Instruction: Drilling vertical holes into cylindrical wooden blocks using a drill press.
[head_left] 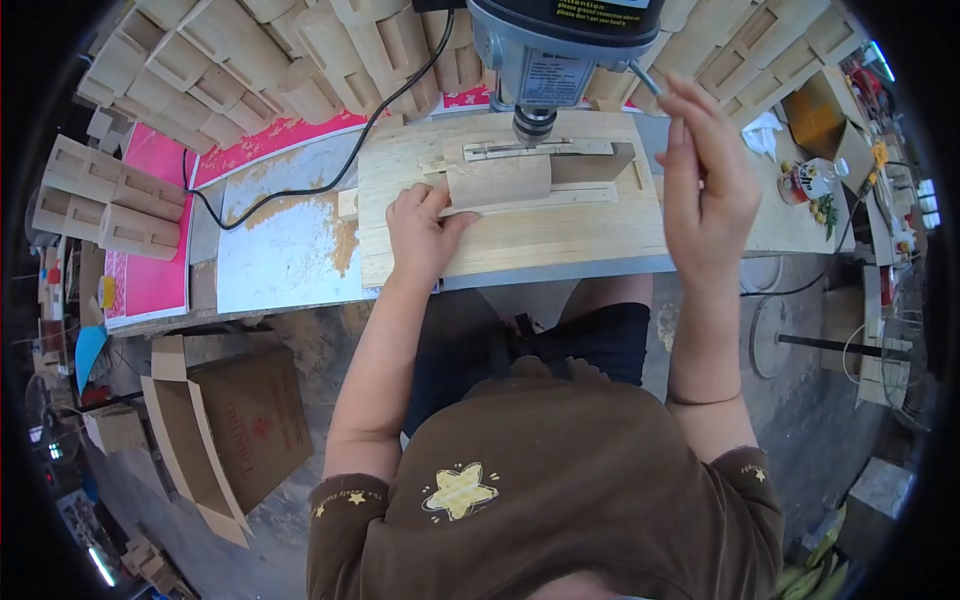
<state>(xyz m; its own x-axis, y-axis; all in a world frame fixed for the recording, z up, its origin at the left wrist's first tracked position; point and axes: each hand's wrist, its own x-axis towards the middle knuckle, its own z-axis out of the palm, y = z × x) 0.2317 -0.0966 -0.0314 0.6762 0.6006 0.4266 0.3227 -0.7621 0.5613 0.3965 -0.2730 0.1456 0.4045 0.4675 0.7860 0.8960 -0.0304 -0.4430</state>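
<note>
A pale wooden block (pixel 500 182) with a curved top lies in a jig on a wooden board (pixel 540 240). My left hand (pixel 422 232) is closed on the block's left end, its thumb along the near side. Above the block hangs a drill press (pixel 567 60), its metal chuck (pixel 534 124) pointing down. Any bit below the chuck is hard to make out. My right hand (pixel 708 185) is raised to the right of the machine, fingers curled round the end of its thin metal feed lever (pixel 646 78).
Stacks of slotted wooden blocks (pixel 230 60) line the back of the bench, and more blocks (pixel 115 200) stand at the left. A black cable (pixel 375 120) crosses the bench. A plastic jar (pixel 808 180) stands at the right. An open cardboard box (pixel 250 425) sits on the floor.
</note>
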